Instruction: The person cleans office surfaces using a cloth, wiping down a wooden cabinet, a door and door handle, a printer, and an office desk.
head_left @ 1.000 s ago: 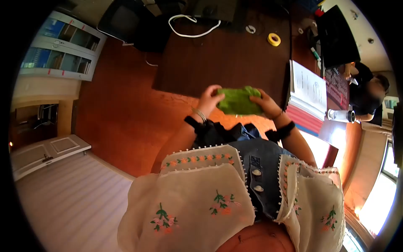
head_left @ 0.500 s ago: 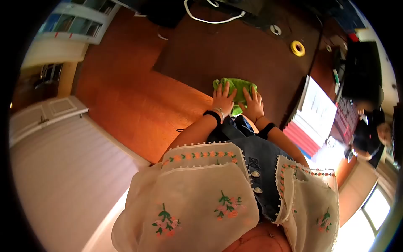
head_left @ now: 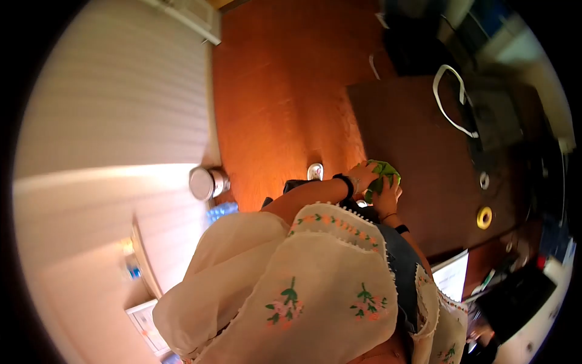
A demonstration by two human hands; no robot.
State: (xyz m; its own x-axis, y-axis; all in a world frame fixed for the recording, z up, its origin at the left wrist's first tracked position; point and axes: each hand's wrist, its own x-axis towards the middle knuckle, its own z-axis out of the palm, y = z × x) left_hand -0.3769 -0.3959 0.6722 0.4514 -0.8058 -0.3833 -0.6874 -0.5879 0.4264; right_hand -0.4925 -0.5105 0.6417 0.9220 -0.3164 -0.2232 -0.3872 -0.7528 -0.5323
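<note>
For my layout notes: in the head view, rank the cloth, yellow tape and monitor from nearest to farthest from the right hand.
1. Cloth, touching the right hand.
2. Yellow tape, on the table at right.
3. Monitor, lower right, beyond the tape.

fisheye distortion, black corners, slight blur

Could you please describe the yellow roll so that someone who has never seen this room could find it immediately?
Start at the dark brown table on the picture's right. From the green cloth by its left edge, look right and slightly down across the tabletop. The yellow roll is ring-shaped, set apart by colour from the smaller white ring just above it.
</note>
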